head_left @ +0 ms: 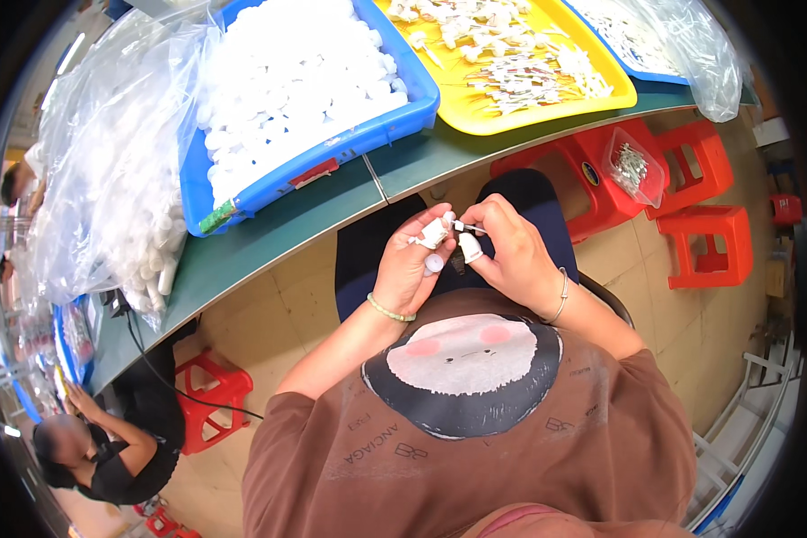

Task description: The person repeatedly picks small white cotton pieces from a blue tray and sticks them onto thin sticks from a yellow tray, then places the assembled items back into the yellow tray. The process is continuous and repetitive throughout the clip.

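1. Head view, centre: you are sitting at a green table (233, 257), and both your hands are meeting over your lap, just off the table's near edge.
2. Your left hand (405, 269) is curling partly closed, its thumb and fingers holding a small white part (433, 233); a round white cap (433, 264) is lying lower down against the same hand.
3. Your right hand (520, 255) is bending inward, its thumb and forefinger pinching a thin white piece (465, 226) just beside the left hand's part. A white rounded part (469, 248) is sitting below, near the thumb; how it is being gripped, you cannot tell.
4. Head view, beyond your hands: a blue tray (368, 143) is holding heaped white pieces, and a yellow tray (547, 115) is standing to its right, carrying small pale parts. A clear plastic bag (108, 170) of white pieces is lying left of the blue tray.
5. Far left, another person (121, 453) is reaching toward the table.
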A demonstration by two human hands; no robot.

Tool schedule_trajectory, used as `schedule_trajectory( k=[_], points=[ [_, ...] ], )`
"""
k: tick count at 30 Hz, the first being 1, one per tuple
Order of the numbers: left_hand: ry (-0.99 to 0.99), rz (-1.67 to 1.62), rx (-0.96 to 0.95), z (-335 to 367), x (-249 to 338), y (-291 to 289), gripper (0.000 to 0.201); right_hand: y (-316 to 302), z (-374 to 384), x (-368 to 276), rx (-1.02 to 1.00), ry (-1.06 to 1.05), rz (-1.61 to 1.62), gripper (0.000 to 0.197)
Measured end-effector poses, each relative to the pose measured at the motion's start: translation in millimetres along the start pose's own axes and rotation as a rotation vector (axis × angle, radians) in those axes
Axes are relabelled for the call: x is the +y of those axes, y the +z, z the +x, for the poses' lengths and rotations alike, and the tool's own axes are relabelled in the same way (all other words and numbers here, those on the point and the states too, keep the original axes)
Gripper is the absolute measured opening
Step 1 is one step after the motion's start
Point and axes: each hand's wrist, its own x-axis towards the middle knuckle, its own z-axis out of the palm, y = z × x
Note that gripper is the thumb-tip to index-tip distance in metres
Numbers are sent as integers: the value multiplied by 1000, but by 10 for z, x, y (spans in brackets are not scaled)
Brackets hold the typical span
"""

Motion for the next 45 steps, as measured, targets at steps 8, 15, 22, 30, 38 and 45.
schedule_trajectory(
  k=[8,15,22,30,38,45],
  points=[
    [-1,27,-66,43,-92,-131,25,46,-47,76,4,109,278,13],
    [2,-48,-26,59,-126,-58,22,179,-1,35,34,354,690,6],
    [-43,-124,-77,-10,-127,-37,25,236,91,97,121,-378,-63,23],
    [54,-33,-101,-62,1,-29,26,-353,202,-162,-176,-97,121,36],
    [-74,-115,-142,-30,-52,-9,26,-1932,984,577,205,74,-525,21],
    [-49,-53,-80,-60,0,30,27,-1776,1298,944,-2,68,-620,21]
  ],
)
